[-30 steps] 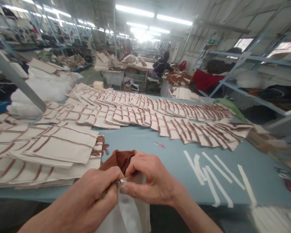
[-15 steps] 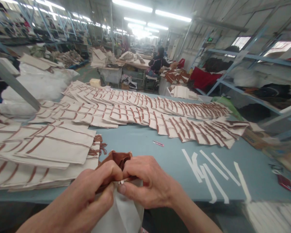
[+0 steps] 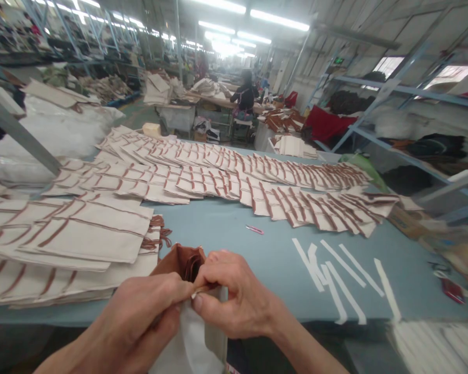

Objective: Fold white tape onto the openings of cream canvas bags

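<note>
Close in front of me, at the table's near edge, is a cream fabric bag [image 3: 187, 340] with a brown inside [image 3: 175, 259] showing at its open top. My left hand [image 3: 148, 301] pinches the bag's upper edge. Right beside it, my right hand [image 3: 230, 291] grips the same edge between thumb and fingers, and a small pale bit shows at the thumb tip. The fingertips of both hands nearly touch. My left palm and fingers cover part of the rim.
Overlapping cream pieces with brown strips [image 3: 97, 228] are piled at left, and more rows [image 3: 218, 182] cross the blue table [image 3: 218, 223]. A small pink tool [image 3: 254, 229] lies mid-table. White strips [image 3: 335, 291] are scattered at right. A person [image 3: 245, 96] sits farther back.
Both hands still pinch the bag's edge, shifted slightly left. The bag's top now shows more of its brown inside. The person in the background has shifted left.
</note>
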The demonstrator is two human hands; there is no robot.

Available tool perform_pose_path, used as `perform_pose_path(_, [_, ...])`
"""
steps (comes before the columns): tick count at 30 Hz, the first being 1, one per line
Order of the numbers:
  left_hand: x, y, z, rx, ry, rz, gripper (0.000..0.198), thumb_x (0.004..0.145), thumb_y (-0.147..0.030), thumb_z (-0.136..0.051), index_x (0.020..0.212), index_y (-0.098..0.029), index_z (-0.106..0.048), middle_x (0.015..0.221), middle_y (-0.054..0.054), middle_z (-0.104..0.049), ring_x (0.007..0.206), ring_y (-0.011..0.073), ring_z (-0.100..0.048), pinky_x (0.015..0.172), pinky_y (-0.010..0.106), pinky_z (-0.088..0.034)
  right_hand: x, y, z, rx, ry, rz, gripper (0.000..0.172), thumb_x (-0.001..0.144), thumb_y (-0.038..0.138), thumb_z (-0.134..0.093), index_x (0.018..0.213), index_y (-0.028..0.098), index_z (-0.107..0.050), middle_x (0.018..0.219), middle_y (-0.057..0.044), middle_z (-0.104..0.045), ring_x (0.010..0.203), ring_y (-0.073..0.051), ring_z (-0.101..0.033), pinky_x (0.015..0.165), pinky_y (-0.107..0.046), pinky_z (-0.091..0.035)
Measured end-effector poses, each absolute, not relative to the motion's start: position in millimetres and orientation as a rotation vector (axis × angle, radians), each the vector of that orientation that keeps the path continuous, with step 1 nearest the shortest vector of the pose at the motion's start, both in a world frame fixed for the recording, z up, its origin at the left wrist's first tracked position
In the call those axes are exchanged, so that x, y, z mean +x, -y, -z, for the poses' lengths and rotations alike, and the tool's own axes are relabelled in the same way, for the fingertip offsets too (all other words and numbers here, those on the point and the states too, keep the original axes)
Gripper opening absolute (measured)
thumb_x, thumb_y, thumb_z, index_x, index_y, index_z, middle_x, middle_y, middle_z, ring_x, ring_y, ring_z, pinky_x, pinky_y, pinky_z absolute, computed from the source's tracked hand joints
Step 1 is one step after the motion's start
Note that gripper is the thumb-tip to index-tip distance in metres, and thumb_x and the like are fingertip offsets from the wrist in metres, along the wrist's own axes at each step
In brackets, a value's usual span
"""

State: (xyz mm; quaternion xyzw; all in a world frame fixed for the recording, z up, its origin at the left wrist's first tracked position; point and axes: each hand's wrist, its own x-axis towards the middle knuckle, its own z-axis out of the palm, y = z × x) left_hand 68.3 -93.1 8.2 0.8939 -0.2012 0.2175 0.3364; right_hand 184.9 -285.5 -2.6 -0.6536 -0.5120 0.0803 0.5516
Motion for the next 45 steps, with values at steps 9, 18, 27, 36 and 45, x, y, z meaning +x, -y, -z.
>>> perform_pose_path(9, [58.6, 83.1, 11.8, 2.448, 0.672, -0.742, 0.03, 0.12, -0.008, -0.042, 0.139, -0.02, -0.062, 0.107, 0.011, -0.084, 0.092, 0.0203, -0.078, 0.086, 0.03, -0.06, 186.9, 279.1, 7.4, -1.452, 1.099, -0.47, 0.016, 0.086, 0.02, -0.068, 0.071, 0.024, -0.061, 0.071, 0.004, -0.065, 0.073, -0.017, -0.062, 0.087, -0.033, -0.051])
perform_pose_path(18, [72.5, 77.3, 22.8, 2.32, 0.663, -0.694, 0.034, 0.125, -0.014, -0.037, 0.145, -0.021, -0.062, 0.116, 0.013, -0.082, 0.103, 0.0179, -0.076, 0.091, 0.026, -0.06, 201.4, 276.1, 17.7, -1.231, 0.779, -1.002, 0.054, 0.092, 0.067, -0.082, 0.073, 0.021, -0.06, 0.064, 0.007, -0.046, 0.058, -0.011, -0.037, 0.055, -0.024, -0.034])
perform_pose_path(27, [64.2, 76.8, 32.1, 2.396, 0.357, -0.65, 0.034, 0.108, -0.008, -0.057, 0.132, -0.032, -0.063, 0.1, -0.003, -0.082, 0.088, 0.0139, -0.079, 0.089, 0.021, -0.06, 202.2, 280.3, 9.0, -1.299, 0.869, -0.923, 0.061, 0.098, 0.072, -0.082, 0.074, 0.022, -0.057, 0.066, 0.006, -0.05, 0.062, -0.012, -0.042, 0.059, -0.024, -0.037])
perform_pose_path(36, [73.1, 58.9, -11.1, 2.346, 0.336, -0.347, 0.015, 0.114, -0.032, -0.061, 0.11, -0.034, -0.075, 0.098, -0.008, -0.087, 0.084, 0.0141, -0.082, 0.074, 0.012, -0.06, 206.8, 296.5, -19.1, -1.596, 1.37, -0.232, 0.028, 0.116, 0.025, -0.059, 0.089, 0.022, -0.07, 0.079, 0.001, -0.077, 0.07, -0.015, -0.068, 0.099, -0.033, -0.054])
perform_pose_path(45, [107.7, 52.1, -23.7, 2.477, 0.692, -0.284, 0.047, 0.125, -0.032, -0.042, 0.08, -0.027, -0.053, 0.067, -0.009, -0.063, 0.055, 0.0119, -0.058, 0.057, 0.027, -0.041, 206.2, 299.4, -21.1, -1.73, 1.534, -0.069, 0.033, 0.122, 0.029, -0.052, 0.097, 0.021, -0.073, 0.091, -0.003, -0.085, 0.079, -0.018, -0.077, 0.081, -0.034, -0.052])
